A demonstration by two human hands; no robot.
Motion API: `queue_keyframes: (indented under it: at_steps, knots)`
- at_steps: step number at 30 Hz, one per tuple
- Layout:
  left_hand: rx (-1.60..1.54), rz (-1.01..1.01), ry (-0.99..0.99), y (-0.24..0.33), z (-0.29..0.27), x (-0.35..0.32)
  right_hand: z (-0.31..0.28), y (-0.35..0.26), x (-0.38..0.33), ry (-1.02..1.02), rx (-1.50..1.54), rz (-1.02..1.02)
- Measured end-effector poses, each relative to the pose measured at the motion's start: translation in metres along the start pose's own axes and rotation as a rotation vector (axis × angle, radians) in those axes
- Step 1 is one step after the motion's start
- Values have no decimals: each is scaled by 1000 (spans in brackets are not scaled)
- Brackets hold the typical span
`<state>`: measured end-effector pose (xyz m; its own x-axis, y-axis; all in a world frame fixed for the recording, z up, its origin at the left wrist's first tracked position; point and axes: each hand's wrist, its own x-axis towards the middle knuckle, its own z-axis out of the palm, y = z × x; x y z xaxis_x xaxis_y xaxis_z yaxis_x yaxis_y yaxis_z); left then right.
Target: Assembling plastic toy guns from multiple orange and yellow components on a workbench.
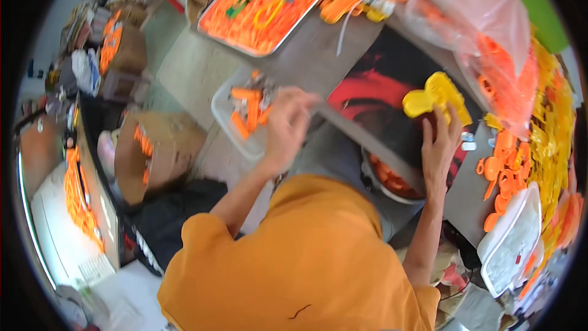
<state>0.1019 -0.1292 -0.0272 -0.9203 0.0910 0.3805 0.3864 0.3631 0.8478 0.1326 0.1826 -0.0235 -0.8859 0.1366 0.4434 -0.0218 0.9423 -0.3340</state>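
Note:
My right hand (442, 141) is over the dark mat with a red pattern (380, 89) on the table. Its fingers are apart, and the fingertips touch the near edge of a yellow plastic piece (436, 93) with rounded lobes; the thumb lies off to the left of it. My left hand (286, 129) hovers at the table's near left edge, beside a clear plastic bin (229, 119) holding orange pieces and small grey parts. Motion smears its fingers, so whether it holds anything cannot be made out.
A metal tray (269, 52) of orange pieces, with green and yellow-handled tools on top, lies at the far left. Orange parts (505, 171), a pile of yellow pieces (548, 129), pink plastic bags (490, 18) and a white tub (511, 239) crowd the right. A bowl (395, 181) is below the table edge.

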Motion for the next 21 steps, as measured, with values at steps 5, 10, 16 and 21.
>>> queue_keyframes:
  at_steps: [5,10,16,21]
  knots:
    - [376,-336,470,-148,-58,-53,12,-14,6,53,-88,-81]
    - [544,-318,398,-232,-77,-68,13,-15,3,181,-48,-115]
    - [581,-87,59,-278,-32,-3,12,-12,-2,209,-39,-82]
    - [595,-312,-357,-304,14,42,7,-7,-7,193,-141,-83]
